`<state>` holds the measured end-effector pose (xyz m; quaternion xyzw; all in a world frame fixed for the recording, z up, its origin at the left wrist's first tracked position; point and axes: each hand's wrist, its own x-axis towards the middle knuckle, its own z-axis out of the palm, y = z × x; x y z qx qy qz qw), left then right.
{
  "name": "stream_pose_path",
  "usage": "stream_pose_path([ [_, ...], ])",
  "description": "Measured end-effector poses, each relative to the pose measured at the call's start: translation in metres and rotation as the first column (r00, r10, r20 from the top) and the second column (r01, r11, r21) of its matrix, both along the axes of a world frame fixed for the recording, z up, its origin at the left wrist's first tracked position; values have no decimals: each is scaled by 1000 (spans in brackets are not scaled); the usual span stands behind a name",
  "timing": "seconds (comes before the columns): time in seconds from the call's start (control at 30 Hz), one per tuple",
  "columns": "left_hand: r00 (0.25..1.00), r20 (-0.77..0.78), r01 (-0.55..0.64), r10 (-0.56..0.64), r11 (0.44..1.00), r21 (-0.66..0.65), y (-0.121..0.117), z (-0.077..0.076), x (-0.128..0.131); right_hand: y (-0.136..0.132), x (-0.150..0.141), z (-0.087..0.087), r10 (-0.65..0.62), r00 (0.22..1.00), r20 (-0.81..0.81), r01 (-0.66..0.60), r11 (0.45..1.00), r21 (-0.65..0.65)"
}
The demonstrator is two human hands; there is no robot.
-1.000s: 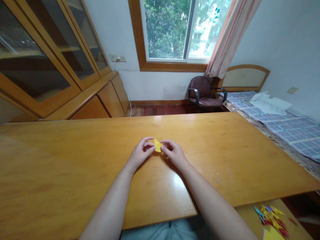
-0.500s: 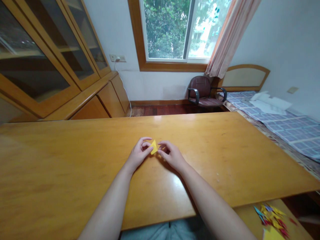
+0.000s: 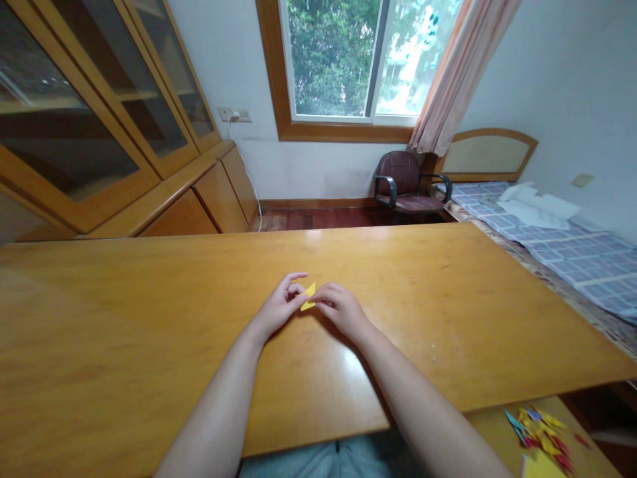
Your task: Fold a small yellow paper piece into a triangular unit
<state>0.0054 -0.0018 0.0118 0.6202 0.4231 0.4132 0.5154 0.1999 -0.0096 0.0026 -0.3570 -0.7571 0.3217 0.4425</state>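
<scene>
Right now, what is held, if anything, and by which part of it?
A yellow paper, by its left side in the left grip; the right grip is at its right side, hold unclear.

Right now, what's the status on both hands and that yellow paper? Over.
Left hand pinches yellow paper. Right hand at its right side, grip unclear. Pile of colourful pieces at lower right, apart from both hands.

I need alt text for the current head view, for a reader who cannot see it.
A person's left hand holds a small folded yellow paper, with the right hand close against it, over a wooden table. Colourful paper pieces lie at lower right; a chair and window are beyond.
</scene>
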Motion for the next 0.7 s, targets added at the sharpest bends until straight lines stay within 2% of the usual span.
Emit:
stream_pose_path([
  [0.2,1000,-11,-4,4,1000,5,-1,2,-1,0,1,1,-62,998,-28,62,998,2],
  [0.33,1000,0,14,-14,999,-36,-1,2,-2,1,2,0,-97,994,-52,96,995,-7],
  [0.7,1000,3,-1,1,1000,-30,-2,1,-2,1,2,1,-27,998,-58,24,998,-63],
])
